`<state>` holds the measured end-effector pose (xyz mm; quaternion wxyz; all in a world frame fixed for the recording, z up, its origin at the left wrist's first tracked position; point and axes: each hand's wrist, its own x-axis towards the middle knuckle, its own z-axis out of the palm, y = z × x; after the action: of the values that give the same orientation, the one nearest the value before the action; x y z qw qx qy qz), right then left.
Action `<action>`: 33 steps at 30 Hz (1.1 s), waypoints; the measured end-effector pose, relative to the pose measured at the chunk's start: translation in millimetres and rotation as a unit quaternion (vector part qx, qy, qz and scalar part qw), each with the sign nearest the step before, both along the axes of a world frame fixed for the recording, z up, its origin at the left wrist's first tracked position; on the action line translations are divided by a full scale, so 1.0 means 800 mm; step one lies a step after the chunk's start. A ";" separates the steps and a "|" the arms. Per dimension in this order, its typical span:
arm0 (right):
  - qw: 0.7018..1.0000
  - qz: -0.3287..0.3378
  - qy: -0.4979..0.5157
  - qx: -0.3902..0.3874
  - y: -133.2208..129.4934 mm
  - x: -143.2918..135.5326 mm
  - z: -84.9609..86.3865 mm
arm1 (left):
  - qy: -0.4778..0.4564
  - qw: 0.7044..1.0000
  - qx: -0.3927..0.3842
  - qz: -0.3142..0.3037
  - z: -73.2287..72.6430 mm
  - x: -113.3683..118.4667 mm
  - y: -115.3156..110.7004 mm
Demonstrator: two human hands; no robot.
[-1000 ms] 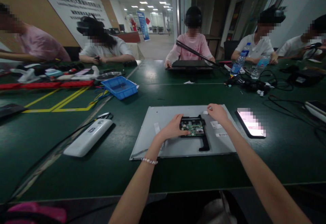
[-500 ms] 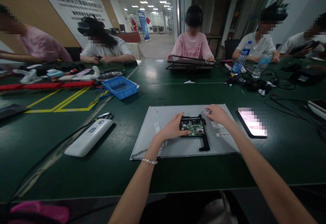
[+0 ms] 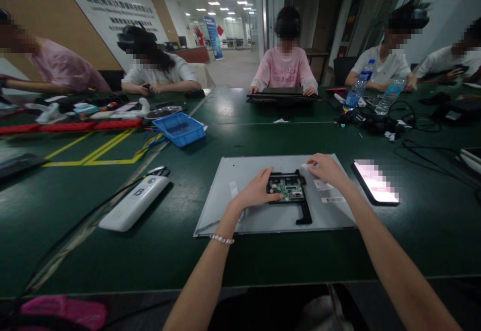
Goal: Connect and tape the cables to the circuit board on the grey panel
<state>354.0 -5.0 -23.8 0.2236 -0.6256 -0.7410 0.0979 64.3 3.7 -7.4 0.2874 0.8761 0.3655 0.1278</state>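
A grey flat panel (image 3: 259,220) lies on the green table in front of me. On it rests a black frame (image 3: 305,213) around a green circuit board (image 3: 288,192). My left hand (image 3: 257,189) lies over the frame's left side, thumb and fingers spread, touching the frame and board edge. Right of the frame's top corner, my right hand (image 3: 326,169) pinches a small whitish piece (image 3: 307,167) just above the panel. White labels (image 3: 332,199) are stuck on the panel below my right hand.
A white power bank (image 3: 135,203) with a cable is at left, a lit phone (image 3: 377,183) at right. Beyond are a blue tray (image 3: 181,129), plastic bottles (image 3: 391,95) and black cables. Across the table (image 3: 240,263), several people sit; one holds a dark panel (image 3: 283,97).
The whole view has shifted slightly. The whitish piece at my right fingertips shows more clearly. The person opposite has lowered the upper dark panel. My left hand keeps its place on the frame.
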 end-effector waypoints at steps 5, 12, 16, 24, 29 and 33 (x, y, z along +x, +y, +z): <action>0.996 0.075 -0.052 -0.011 0.003 0.006 0.000 | 0.008 1.000 0.003 -0.001 -0.001 0.001 0.000; 0.994 0.011 -0.109 0.008 0.005 -0.012 0.001 | 0.013 1.000 0.008 0.000 -0.003 0.001 0.000; 0.997 0.012 -0.075 -0.004 0.003 -0.007 0.002 | 0.018 1.000 0.010 -0.006 -0.002 0.001 0.000; 0.999 -0.044 -0.003 -0.023 0.014 -0.010 -0.012 | 0.020 1.000 0.004 0.003 -0.005 0.002 0.001; 0.997 -0.060 0.012 -0.048 0.017 -0.020 -0.012 | 0.015 1.000 0.012 0.001 -0.004 0.003 0.000; 0.996 -0.078 0.013 -0.051 0.012 -0.022 -0.010 | 0.022 1.000 0.008 0.002 -0.005 0.003 0.001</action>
<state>336.5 5.0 -32.0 0.2080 -0.6906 -0.6812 0.1257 66.6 4.1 -11.2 0.2720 0.8802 0.3724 0.1119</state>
